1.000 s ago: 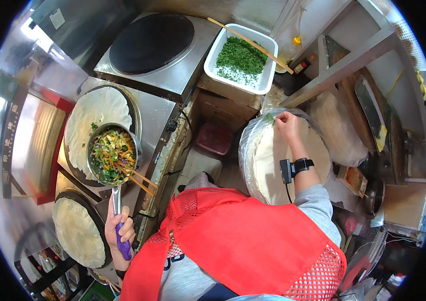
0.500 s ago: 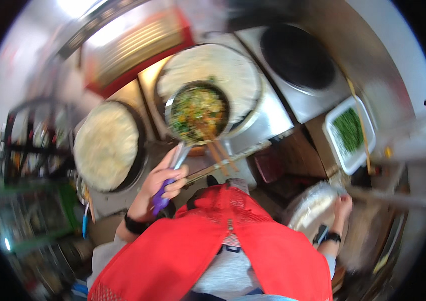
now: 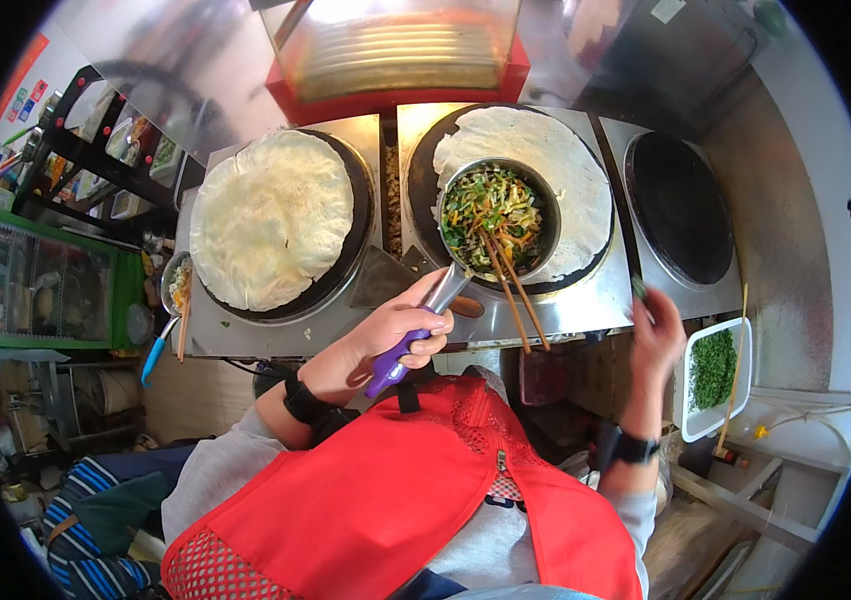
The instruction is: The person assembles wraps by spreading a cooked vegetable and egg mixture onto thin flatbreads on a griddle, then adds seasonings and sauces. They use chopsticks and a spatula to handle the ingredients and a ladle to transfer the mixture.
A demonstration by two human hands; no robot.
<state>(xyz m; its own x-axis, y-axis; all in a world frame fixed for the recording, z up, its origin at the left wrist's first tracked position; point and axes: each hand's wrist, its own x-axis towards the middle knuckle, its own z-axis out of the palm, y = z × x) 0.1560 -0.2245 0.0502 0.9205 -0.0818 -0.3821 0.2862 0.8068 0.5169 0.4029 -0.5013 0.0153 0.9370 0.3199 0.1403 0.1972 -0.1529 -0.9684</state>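
My left hand [image 3: 412, 330] grips the purple handle of a metal saucepan [image 3: 454, 276], its fingers wrapped round it. Chopped vegetables [image 3: 493, 215] in green, orange and pale yellow fill the pan, and a pair of wooden chopsticks [image 3: 515, 300] leans out over its near rim. Beneath the pan, a thin pale pancake [image 3: 585, 195] lies on the middle round griddle [image 3: 423, 185]. My right hand [image 3: 657, 325], somewhat blurred, hangs by the front edge of the right stove with its fingers drawn together. Something small and dark green shows at its fingertips; I cannot make out what.
Another pancake [image 3: 270, 215] covers most of the left griddle [image 3: 357, 230]. The right griddle [image 3: 680, 205] is bare black. Chopped greens [image 3: 711, 370] fill a white tray [image 3: 690, 425] at right, with a stick across it. A blue-handled small pan [image 3: 157, 350] sits at far left.
My right hand has risen from the plastic-covered container at lower right to the stove's front edge. My view has turned; the left hand still holds the saucepan over the middle griddle.
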